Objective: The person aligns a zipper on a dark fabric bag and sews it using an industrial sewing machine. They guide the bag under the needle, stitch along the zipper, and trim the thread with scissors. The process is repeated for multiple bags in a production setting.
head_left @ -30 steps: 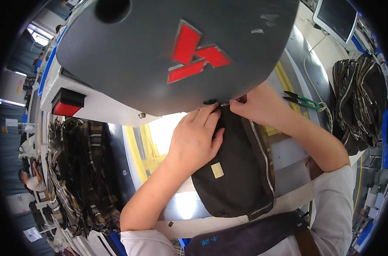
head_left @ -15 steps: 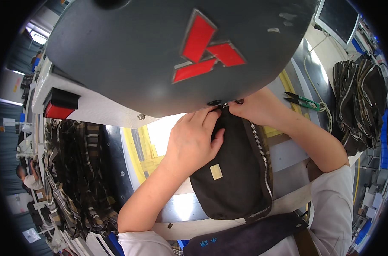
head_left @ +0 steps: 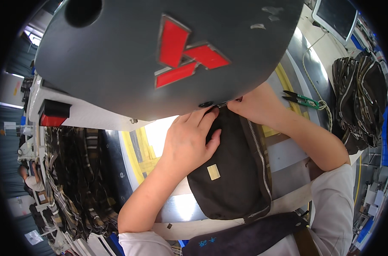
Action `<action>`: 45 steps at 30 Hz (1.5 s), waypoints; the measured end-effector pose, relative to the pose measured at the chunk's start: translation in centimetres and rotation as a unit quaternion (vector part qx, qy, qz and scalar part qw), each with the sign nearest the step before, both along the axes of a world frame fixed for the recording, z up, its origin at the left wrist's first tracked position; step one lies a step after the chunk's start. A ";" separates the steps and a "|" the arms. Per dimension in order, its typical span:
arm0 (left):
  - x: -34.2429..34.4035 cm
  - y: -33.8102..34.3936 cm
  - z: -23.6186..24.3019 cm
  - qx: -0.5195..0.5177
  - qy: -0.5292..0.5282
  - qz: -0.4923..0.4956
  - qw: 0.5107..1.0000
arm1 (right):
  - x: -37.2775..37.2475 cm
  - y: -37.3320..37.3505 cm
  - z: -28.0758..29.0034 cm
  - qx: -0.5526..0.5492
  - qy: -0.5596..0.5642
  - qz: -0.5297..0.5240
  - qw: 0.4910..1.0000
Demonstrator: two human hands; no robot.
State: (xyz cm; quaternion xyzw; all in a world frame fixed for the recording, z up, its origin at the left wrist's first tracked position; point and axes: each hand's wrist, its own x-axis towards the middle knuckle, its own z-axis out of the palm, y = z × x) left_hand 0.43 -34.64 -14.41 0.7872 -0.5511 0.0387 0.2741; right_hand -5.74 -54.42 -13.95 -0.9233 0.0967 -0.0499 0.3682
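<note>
A dark brown fabric pouch piece (head_left: 232, 170) with a metal zipper (head_left: 258, 153) along its right side and a small pale-yellow patch (head_left: 213, 172) lies below the grey machine head (head_left: 117, 64). My left hand (head_left: 187, 141) rests on the pouch's upper left edge, fingers stretched forward and thumb apart on the cloth. Opposite it, my right hand (head_left: 255, 104) pinches the pouch's far end between thumb and fingers, close to a short bit of zipper (head_left: 222, 105). The machine head covers the spot just beyond my fingertips.
Green-handled thread snips (head_left: 302, 100) lie tied to a cord at the right. Stacks of dark zippered pieces (head_left: 358, 100) and striped cloth (head_left: 81, 170) flank the work surface. Yellow tape (head_left: 136, 160) marks the bed. A monitor (head_left: 337, 17) stands far right; another person (head_left: 31, 177) sits far left.
The machine head appears farther up and left in view. My hands and the pouch keep nearly the same place, with the left hand and patch shifted slightly left.
</note>
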 end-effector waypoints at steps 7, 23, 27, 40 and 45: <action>0.0 0.0 0.1 0.011 -0.003 0.004 1.000 | 0.2 -0.3 -0.6 0.009 -0.016 0.012 1.000; -0.1 0.0 0.4 0.026 0.009 0.021 0.999 | 0.3 -0.2 -0.1 0.050 -0.012 0.012 0.999; -0.1 0.1 0.4 0.029 0.016 0.021 0.999 | -0.2 0.2 -0.3 0.035 -0.057 0.013 0.998; -0.2 -0.1 0.2 0.013 -0.031 0.016 0.999 | -0.3 0.0 0.8 -0.009 0.015 0.041 0.999; -0.2 -0.2 0.3 0.014 -0.029 0.015 0.999 | 0.1 -0.1 0.5 0.065 0.040 0.033 0.996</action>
